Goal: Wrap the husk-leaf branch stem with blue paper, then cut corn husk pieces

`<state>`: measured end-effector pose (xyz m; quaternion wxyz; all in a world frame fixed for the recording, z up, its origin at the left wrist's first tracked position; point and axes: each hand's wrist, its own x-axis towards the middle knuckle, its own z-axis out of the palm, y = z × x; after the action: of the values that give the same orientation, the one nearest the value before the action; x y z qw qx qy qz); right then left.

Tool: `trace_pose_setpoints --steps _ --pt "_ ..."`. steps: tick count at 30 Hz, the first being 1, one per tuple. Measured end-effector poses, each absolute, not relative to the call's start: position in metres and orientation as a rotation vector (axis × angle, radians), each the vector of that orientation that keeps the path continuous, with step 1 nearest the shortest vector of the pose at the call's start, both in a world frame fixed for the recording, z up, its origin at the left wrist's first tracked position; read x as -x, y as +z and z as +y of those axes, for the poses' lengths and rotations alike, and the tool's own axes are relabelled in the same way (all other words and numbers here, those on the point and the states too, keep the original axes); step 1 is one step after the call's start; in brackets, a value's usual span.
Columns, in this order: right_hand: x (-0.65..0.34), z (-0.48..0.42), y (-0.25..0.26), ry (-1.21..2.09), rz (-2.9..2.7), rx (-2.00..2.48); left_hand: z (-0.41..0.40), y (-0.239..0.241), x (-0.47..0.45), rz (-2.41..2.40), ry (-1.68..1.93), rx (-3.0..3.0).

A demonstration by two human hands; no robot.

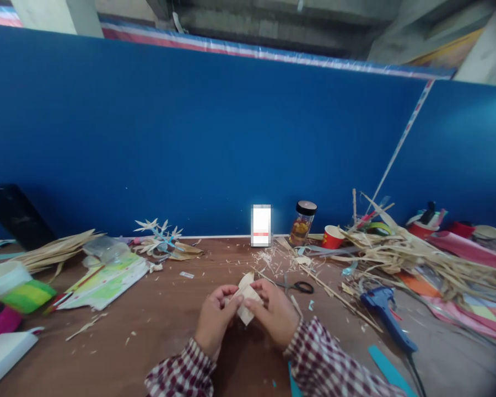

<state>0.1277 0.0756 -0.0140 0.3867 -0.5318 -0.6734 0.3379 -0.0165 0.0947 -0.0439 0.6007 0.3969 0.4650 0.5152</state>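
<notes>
Both hands meet above the table, wrists angled inward; the left hand and right hand pinch a pale husk from either side, thumbs nearly together, fingers curled. Beyond the husk lie shavings, with scissors nearer its right. Farther right of it are a glue gun and dry strips; well left, a painted sheet.

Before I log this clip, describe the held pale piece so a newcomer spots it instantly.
Below the blue partition lies a brown table. At its near middle, the left hand and right hand pinch the pale piece; unlike the thin shavings scattered beyond, it is broad and held.
</notes>
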Motion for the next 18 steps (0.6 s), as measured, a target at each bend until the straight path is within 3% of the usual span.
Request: trace_pose_setpoints --steps 5,11,18 --pt "-0.130 0.091 -0.015 0.790 -1.739 1.425 0.095 -0.043 0.019 1.112 1.230 -0.787" --pt "-0.170 0.105 -0.015 0.717 -1.756 1.449 0.107 -0.026 0.036 0.718 1.219 -0.337" --pt "-0.177 0.091 -0.011 0.807 -1.771 1.386 0.109 -0.031 0.041 0.705 1.210 -0.373"
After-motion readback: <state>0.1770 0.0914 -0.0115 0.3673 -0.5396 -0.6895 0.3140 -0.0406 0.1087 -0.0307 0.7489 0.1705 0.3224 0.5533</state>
